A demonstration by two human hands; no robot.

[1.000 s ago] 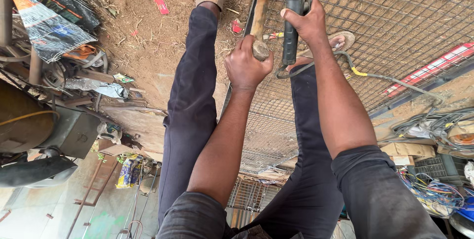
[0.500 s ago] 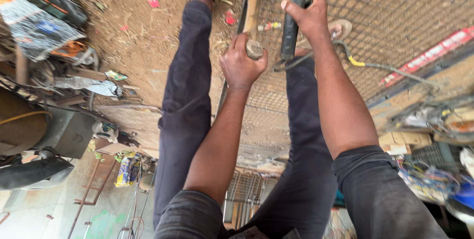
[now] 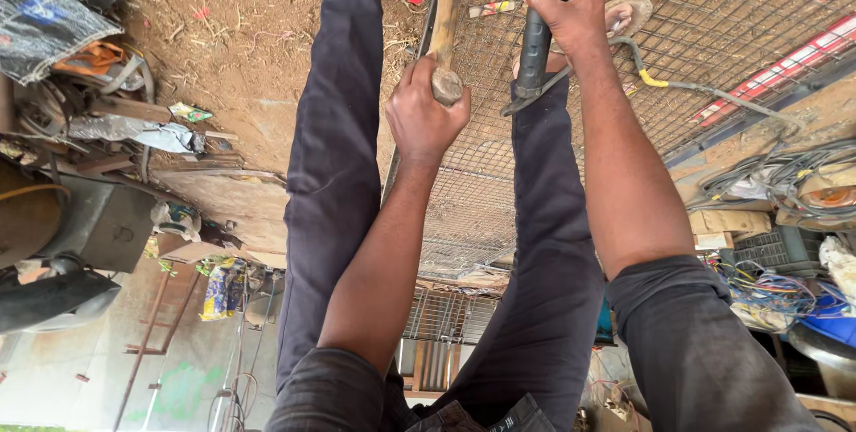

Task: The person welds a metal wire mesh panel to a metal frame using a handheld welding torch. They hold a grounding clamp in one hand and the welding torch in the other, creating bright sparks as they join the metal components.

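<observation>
My left hand (image 3: 426, 115) is closed around the butt end of a wooden handle (image 3: 448, 4) that runs away from me along the edge of a wire mesh panel (image 3: 731, 13). My right hand (image 3: 571, 8) grips the black handle of a tool (image 3: 538, 40), held over the mesh; a grey cable with a yellow band (image 3: 653, 80) trails off to the right from it. The working ends of both the handle and the tool are cut off by the frame's top edge. My legs in dark trousers (image 3: 334, 129) stand on either side of the mesh's edge.
Bare dirt ground (image 3: 232, 31) with scraps of litter lies to the left. Piled metal junk and a dark box (image 3: 98, 218) sit at far left. Tangled wires and crates (image 3: 785, 191) crowd the right. A sandalled foot (image 3: 629, 13) rests on the mesh.
Both hands keep their grips. The view has drifted so hands and tools sit a little higher in frame; the foot at the top has slid out of view.
</observation>
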